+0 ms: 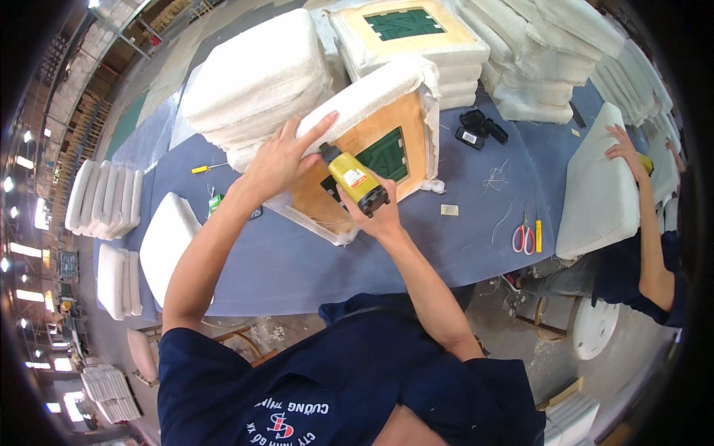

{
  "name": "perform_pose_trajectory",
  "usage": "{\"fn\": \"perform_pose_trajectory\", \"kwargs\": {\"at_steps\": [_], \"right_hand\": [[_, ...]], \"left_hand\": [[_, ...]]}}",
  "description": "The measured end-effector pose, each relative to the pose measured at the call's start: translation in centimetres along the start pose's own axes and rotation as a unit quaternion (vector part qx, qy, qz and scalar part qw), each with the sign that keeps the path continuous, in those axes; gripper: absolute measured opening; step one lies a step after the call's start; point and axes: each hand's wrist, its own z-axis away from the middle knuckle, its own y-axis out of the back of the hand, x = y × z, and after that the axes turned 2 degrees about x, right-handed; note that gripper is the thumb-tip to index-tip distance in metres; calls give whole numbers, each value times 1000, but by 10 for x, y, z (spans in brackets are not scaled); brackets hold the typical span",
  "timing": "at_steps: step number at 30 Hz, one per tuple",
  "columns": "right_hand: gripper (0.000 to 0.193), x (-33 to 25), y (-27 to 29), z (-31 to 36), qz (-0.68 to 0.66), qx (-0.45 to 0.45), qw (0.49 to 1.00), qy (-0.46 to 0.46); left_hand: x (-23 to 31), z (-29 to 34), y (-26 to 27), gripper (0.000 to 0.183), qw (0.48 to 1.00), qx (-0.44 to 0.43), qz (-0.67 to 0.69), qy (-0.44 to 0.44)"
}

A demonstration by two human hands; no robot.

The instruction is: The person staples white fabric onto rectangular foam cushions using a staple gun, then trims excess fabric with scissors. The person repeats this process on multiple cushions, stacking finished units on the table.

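A padded seat cushion with white fabric sides and a bare wooden underside stands tilted on the table in front of me. Green webbing shows through the opening in its wood. My left hand holds its upper left edge, index finger stretched along the fabric and thumb on the near side. In my right hand is a yellow-and-black handheld power tool, its front end close to my left thumb and the cushion's edge. Part of my right hand's grip is hidden behind the tool. Loose threads hang at the cushion's lower corner.
Stacks of white cushions stand behind on the blue-grey table. Red-handled scissors, a yellow-handled tool and black battery-like pieces lie to the right. A co-worker's hand touches another cushion there.
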Motion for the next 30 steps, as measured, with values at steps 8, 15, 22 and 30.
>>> {"fn": "perform_pose_trajectory", "kwargs": {"at_steps": [8,15,22,30], "right_hand": [[46,-34,10,-2,42,-59,996,57],[39,-25,-3,21,35,-13,999,34],[49,-17,-2,22,15,-19,1000,-4],[33,-64,-7,5,-103,-26,992,-72]], "left_hand": [[9,-1,9,108,999,-41,-10,16],[-81,16,9,70,902,-143,405,41],[-32,47,16,58,981,-82,163,64],[-27,57,12,69,997,-58,24,51]]}}
